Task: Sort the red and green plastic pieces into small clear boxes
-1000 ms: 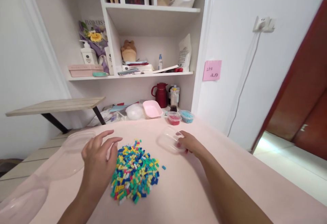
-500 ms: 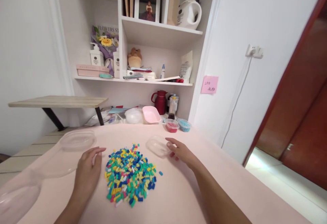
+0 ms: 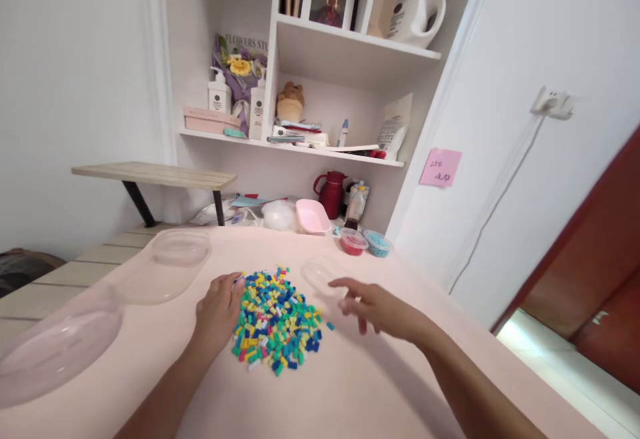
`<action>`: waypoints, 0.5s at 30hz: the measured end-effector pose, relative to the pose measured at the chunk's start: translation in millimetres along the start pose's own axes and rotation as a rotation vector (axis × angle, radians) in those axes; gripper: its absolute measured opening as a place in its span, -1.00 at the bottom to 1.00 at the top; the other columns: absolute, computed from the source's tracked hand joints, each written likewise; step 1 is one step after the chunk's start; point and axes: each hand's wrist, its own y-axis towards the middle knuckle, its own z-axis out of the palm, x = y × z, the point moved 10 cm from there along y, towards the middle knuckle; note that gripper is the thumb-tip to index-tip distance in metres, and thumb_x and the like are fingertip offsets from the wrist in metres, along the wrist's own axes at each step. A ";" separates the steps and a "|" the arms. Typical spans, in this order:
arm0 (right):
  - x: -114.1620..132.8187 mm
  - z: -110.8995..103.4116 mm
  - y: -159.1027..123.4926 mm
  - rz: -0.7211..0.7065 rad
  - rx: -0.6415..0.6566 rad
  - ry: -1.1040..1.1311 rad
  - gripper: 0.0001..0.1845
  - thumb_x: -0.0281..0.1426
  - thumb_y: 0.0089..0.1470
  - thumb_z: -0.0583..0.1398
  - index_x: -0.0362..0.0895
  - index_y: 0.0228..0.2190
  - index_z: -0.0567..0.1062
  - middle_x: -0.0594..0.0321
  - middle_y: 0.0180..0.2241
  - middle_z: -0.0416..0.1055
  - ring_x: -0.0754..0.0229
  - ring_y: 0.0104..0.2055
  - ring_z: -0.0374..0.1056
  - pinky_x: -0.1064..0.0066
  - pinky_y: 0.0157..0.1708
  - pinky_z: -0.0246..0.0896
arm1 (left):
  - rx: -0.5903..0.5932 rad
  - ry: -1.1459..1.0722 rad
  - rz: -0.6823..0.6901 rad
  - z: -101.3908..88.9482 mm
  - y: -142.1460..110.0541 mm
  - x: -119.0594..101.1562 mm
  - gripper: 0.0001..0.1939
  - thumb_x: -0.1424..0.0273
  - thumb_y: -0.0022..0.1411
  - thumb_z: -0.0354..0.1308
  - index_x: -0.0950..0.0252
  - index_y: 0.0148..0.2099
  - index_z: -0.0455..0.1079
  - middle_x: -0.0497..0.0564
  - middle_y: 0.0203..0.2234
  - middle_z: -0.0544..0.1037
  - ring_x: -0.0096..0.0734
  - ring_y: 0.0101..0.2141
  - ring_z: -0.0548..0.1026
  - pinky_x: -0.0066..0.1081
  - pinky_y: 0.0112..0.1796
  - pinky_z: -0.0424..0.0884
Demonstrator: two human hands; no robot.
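Note:
A heap of small coloured blocks [image 3: 277, 319], blue, green, yellow, red and white, lies on the pink table [image 3: 350, 392]. My left hand [image 3: 219, 309] rests at the heap's left edge, fingers curled against the blocks. My right hand [image 3: 380, 305] hovers just right of the heap, fingers spread and empty, beside a small clear container [image 3: 323, 271]. One blue block [image 3: 330, 325] lies apart between the heap and my right hand.
Two clear lids or trays [image 3: 173, 265] [image 3: 55, 345] lie at the left. At the back stand a pink tray [image 3: 313, 215], a red jug [image 3: 331, 193], a bottle [image 3: 356, 204], and small tubs of red [image 3: 353, 241] and blue [image 3: 377, 243] pieces. Shelves rise behind.
My left hand has moved right onto the heap's left edge. My right hand has left the clear container and come down towards the heap. The camera has turned left.

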 end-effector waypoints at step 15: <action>58.7 65.5 44.6 -0.312 -0.050 -0.142 -0.56 -0.23 -0.01 0.28 0.00 -0.05 0.51 0.22 -0.23 0.47 0.18 -0.29 0.35 0.39 -0.26 0.20 | 0.086 0.082 -0.004 6.4 3.5 2.9 -0.48 0.17 0.35 -0.37 0.20 -0.01 0.37 0.11 -0.05 0.54 -0.14 0.03 0.42 -0.10 0.01 0.26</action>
